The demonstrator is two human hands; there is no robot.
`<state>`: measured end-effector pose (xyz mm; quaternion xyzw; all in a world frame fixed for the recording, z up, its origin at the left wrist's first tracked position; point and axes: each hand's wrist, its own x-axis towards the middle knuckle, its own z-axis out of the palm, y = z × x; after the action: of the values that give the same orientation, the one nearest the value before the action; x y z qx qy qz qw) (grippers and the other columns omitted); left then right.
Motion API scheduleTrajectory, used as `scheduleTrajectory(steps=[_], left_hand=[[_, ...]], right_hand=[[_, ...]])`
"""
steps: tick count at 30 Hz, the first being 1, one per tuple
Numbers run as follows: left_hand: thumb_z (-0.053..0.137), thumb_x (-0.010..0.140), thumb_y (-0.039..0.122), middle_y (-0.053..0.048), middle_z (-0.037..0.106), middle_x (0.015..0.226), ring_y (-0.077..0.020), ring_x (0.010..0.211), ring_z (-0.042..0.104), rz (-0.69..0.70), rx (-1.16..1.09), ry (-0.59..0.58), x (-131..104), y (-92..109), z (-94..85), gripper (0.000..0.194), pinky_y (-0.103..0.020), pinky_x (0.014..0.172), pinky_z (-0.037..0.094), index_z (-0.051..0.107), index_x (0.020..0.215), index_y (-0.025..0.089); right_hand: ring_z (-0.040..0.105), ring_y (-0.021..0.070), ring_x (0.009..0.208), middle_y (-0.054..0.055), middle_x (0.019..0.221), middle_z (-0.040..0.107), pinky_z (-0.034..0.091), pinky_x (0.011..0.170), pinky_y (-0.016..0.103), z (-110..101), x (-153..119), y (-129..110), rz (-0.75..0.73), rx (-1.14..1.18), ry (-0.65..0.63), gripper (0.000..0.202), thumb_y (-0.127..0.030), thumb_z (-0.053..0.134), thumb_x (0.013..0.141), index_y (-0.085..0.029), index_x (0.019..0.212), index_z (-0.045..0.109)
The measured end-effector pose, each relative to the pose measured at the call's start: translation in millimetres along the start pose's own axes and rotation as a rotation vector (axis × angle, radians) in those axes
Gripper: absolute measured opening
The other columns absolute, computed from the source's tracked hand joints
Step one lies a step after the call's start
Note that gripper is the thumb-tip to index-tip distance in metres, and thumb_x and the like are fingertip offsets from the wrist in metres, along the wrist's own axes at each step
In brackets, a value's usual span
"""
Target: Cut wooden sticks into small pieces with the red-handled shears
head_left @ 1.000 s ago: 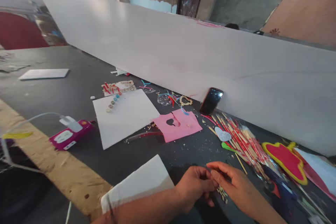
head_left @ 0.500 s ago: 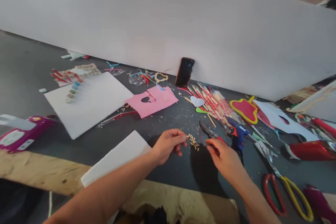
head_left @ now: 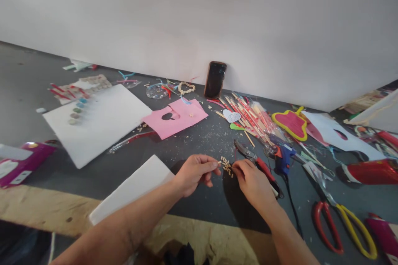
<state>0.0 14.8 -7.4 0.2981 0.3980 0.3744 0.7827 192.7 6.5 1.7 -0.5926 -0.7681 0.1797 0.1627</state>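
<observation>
As the left hand (head_left: 197, 174), at nine o'clock from the pile (head_left: 226, 165), pinched a seemingly light, stiff bit (head_left: 219, 162) best held mid-length, the right hand (head_left: 253, 182), at three, had an unclear grip.

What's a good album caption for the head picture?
Left hand and right hand beside pale little pieces on a dark table.

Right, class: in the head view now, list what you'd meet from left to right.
Purple block, large white board, left hand, small beige pieces, right hand, blue glue gun, red cylinder.
</observation>
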Motion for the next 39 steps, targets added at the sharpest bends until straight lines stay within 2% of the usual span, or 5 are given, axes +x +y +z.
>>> scheduleTrajectory(steps=[4,9,24,34,39], left_hand=[[0.067,0.069,0.03,-0.002,0.061,0.063,-0.0026,0.039,0.04,0.0,0.034,-0.001,-1,-3,3.4,0.022,-0.017,0.038,0.043,0.062,0.073,0.009],[0.067,0.068,0.032,-0.001,0.06,0.062,-0.0028,0.039,0.041,0.009,0.091,-0.024,-3,-8,8.0,0.024,-0.018,0.039,0.044,0.061,0.073,0.009],[0.06,0.072,0.035,0.0,0.062,0.064,-0.0052,0.04,0.052,0.033,0.324,-0.093,-8,-3,6.2,0.023,-0.017,0.042,0.038,0.059,0.073,0.012],[0.058,0.075,0.032,-0.002,0.063,0.065,-0.0051,0.039,0.052,-0.002,0.314,-0.147,-9,0,6.1,0.022,-0.017,0.043,0.039,0.062,0.075,0.01],[0.06,0.073,0.035,-0.002,0.063,0.066,-0.0058,0.041,0.053,-0.008,0.374,-0.135,-10,0,6.2,0.025,-0.017,0.043,0.038,0.062,0.076,0.011]], right_hand=[[0.059,0.0147,0.081,0.003,0.085,0.064,0.046,0.073,0.025,-4,-4,-9,-0.027,0.131,0.047,0.013,-0.025,0.043,0.086,-0.021,0.086,0.056],[0.061,0.0119,0.074,0.0,0.079,0.065,0.048,0.069,0.022,-3,-8,-22,-0.112,0.32,0.0,0.009,-0.022,0.048,0.084,-0.021,0.085,0.056],[0.062,0.0147,0.085,0.004,0.091,0.066,0.049,0.076,0.027,1,-11,-17,-0.209,0.315,0.067,0.016,-0.02,0.047,0.085,-0.022,0.096,0.058],[0.061,0.0114,0.075,0.0,0.081,0.065,0.047,0.069,0.021,-3,-12,-19,-0.064,0.422,-0.064,0.011,-0.024,0.05,0.084,-0.023,0.085,0.061],[0.061,0.0115,0.074,0.0,0.08,0.066,0.048,0.068,0.021,-4,-12,-21,-0.067,0.411,-0.082,0.012,-0.024,0.05,0.083,-0.022,0.085,0.061]])
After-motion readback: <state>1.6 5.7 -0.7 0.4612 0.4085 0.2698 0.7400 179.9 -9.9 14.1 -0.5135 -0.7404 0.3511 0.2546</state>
